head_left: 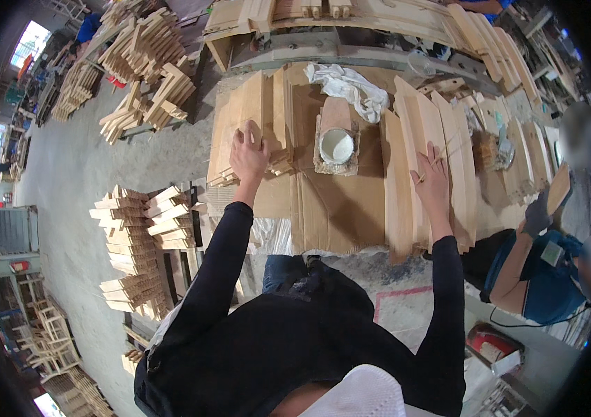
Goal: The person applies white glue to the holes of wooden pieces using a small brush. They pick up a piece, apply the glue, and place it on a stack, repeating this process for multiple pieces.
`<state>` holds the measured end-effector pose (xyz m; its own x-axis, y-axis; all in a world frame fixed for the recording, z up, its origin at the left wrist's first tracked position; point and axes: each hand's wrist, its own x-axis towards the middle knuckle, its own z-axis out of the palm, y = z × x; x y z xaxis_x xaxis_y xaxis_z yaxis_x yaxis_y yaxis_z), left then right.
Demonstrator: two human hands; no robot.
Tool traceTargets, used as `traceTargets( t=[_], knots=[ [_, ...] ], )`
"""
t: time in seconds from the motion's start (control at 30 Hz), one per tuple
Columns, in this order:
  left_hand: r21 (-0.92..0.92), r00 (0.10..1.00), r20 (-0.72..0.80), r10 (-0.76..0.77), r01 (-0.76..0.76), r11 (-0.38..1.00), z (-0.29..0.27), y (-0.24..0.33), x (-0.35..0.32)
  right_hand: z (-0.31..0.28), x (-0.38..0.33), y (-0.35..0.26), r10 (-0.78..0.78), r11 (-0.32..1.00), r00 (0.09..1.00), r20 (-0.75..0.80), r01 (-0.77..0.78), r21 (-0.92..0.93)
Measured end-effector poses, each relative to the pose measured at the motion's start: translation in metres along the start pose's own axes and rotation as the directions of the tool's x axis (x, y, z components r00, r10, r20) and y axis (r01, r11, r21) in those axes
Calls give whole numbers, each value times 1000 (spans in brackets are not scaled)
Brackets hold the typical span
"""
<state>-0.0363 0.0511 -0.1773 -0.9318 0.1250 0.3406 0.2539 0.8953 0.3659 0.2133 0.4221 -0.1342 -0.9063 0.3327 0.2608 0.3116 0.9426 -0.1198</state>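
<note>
My left hand [249, 156] rests on the pale wooden boards [238, 111] at the left of the bench, fingers a little bent and apart. My right hand [433, 186] lies over a second group of wooden boards [406, 139] on the right. A thin stick [442, 152] runs slantwise through its fingers; its far end points away from me. Between the two groups stands a tub of white paste [337, 146] on a smeared block. Crumpled white cloth [351, 89] lies just behind it.
Cardboard [337, 208] covers the bench. At the right, a co-worker's gloved hand [537, 215] is near a wooden piece [558, 187]. Stacked wood [128, 243] stands on the left, with more piles [144, 48] behind. A long workbench [379, 17] crosses the far side.
</note>
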Motion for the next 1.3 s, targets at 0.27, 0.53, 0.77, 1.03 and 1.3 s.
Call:
traceTargets(
  t=[0.27,0.53,0.77,1.03,1.3],
  knots=[
    [-40,1000,8,18,-18,999,3,-2,1,-9,4,-6,2,1000,1000,20,-2,9],
    [-82,1000,14,9,-8,997,-3,1,-1,15,3,14,-22,1000,1000,-4,21,-23],
    [-122,1000,-6,-9,8,992,-2,2,-5,11,0,12,-47,999,999,-20,47,-14],
    [-142,1000,3,-6,6,990,-5,1,-5,9,1,9,-53,998,999,-12,53,-19],
    [-140,999,23,-29,32,990,0,-3,-3,16,6,6,-36,999,999,-35,35,-42]
  ],
)
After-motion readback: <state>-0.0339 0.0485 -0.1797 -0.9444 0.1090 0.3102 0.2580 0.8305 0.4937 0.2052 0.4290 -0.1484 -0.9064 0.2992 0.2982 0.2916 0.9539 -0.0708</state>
